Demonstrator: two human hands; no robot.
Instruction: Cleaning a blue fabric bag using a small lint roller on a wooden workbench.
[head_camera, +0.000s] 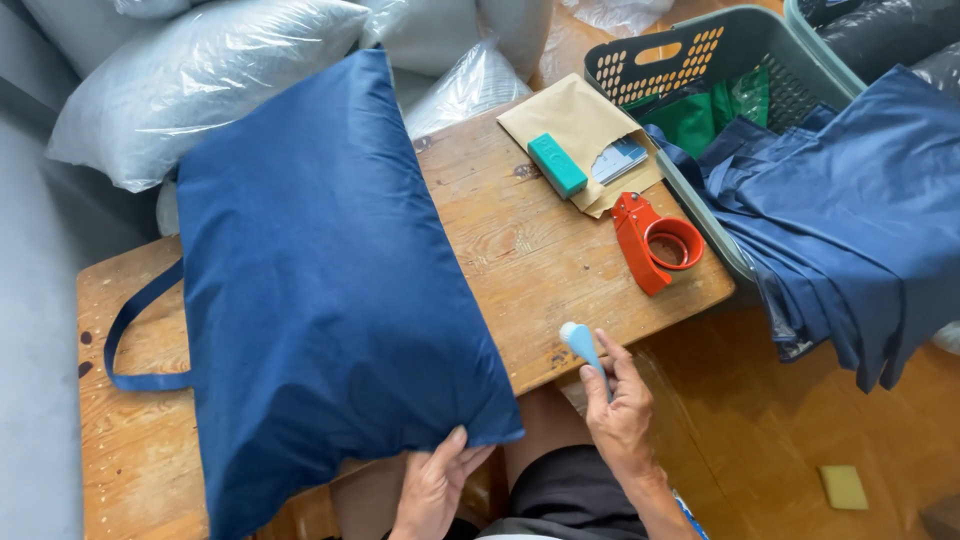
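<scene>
A large dark blue fabric bag (320, 280), stuffed and pillow-shaped, lies across the wooden table (520, 250), its strap (130, 340) looping out to the left. My left hand (432, 488) grips the bag's near corner, thumb on top. My right hand (620, 415) sits just off the table's front edge and holds a small light blue tool (580, 343) with a rounded white tip pointing up.
An orange tape dispenser (655, 240), a teal box (557, 165) and a brown paper envelope (580, 130) lie on the table's right end. A green plastic basket (700, 60) draped with dark blue fabric (850, 220) stands to the right. Plastic-wrapped pillows (200, 80) are piled behind.
</scene>
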